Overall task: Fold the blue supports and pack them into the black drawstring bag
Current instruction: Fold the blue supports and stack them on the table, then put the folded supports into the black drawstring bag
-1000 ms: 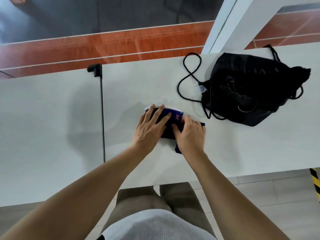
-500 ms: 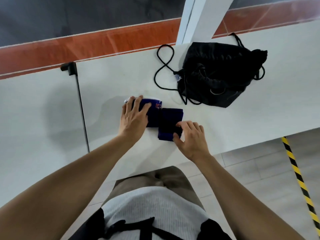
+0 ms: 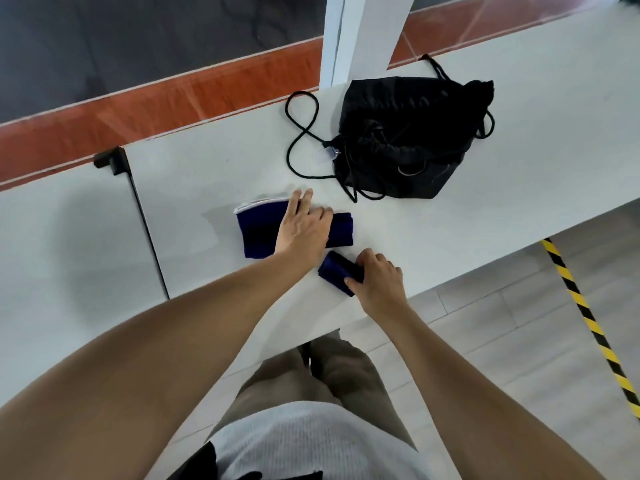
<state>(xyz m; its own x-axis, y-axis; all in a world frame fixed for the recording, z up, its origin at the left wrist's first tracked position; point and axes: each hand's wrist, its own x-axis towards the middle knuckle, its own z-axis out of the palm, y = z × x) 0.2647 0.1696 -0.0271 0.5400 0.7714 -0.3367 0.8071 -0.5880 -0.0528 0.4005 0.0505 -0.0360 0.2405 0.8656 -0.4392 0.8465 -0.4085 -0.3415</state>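
Note:
A blue support [image 3: 258, 232] with a white-edged end lies flat on the white table [image 3: 519, 188]. My left hand [image 3: 304, 226] rests flat across its middle, fingers spread, pressing it down. A second, smaller blue support [image 3: 334, 268] lies near the table's front edge, and my right hand [image 3: 375, 280] grips its right end with curled fingers. The black drawstring bag [image 3: 405, 133] sits crumpled at the back right, apart from both hands, its cord [image 3: 301, 133] looping to the left.
A white post [image 3: 363, 32] rises behind the bag. A black seam with a clamp [image 3: 110, 159] divides this table from the one at left. The front edge runs just below my right hand; yellow-black floor tape [image 3: 588, 323] lies at right.
My right hand has pulled one blue support away from the other, toward the front edge. My left hand has slid right over the remaining support. The camera has tilted.

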